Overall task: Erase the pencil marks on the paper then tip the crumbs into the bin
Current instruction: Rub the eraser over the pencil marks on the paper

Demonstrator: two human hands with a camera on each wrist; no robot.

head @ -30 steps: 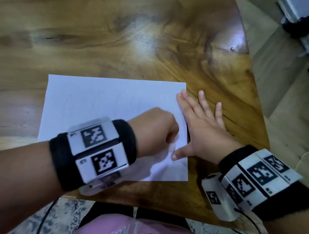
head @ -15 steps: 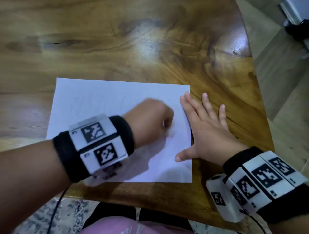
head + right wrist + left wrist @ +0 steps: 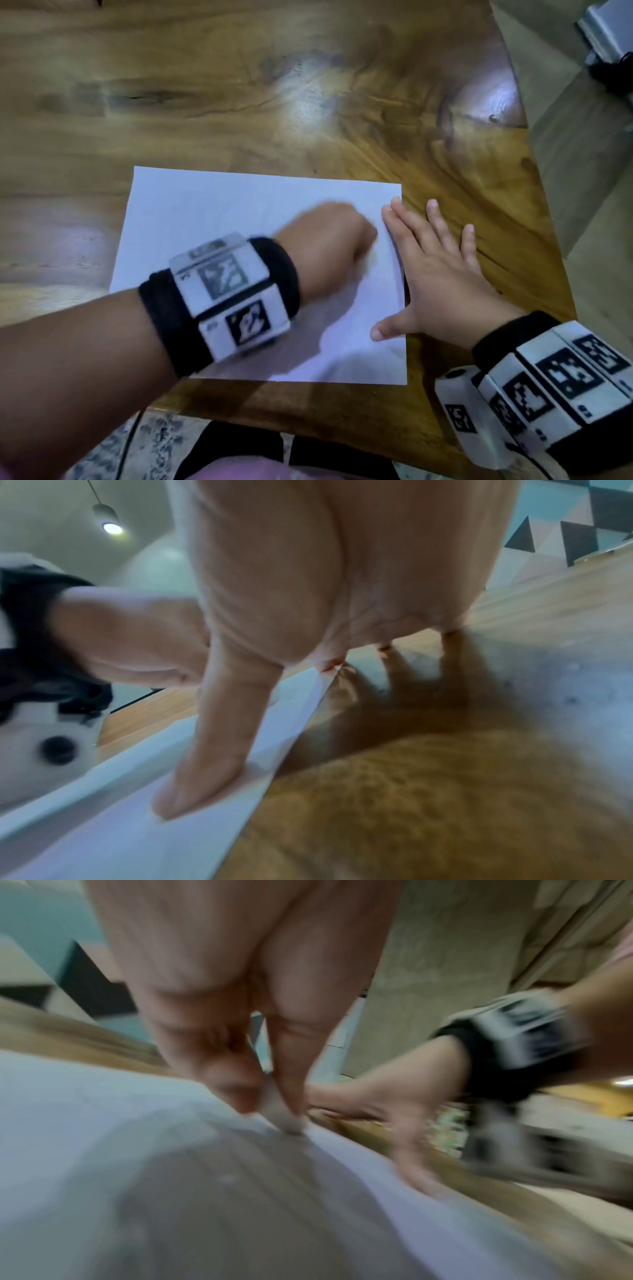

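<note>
A white sheet of paper (image 3: 219,219) lies on the wooden table (image 3: 239,102). My left hand (image 3: 329,246) is fisted over the paper's right part, blurred with motion. In the left wrist view its thumb and fingers pinch a small pale eraser (image 3: 286,1118) whose tip touches the paper (image 3: 85,1123). My right hand (image 3: 435,274) lies flat with straight fingers on the sheet's right edge, thumb on the paper (image 3: 137,818) and the other fingers partly on the wood. No bin is in view. Pencil marks are too faint to make out.
The table's right edge (image 3: 534,205) runs close beside my right hand, with floor beyond it. A grey object (image 3: 609,34) sits on the floor at the top right. The near table edge lies just below the paper.
My left hand has moved up and to the right across the paper, rubbing with the eraser. My right hand has stayed pressed on the sheet's right edge.
</note>
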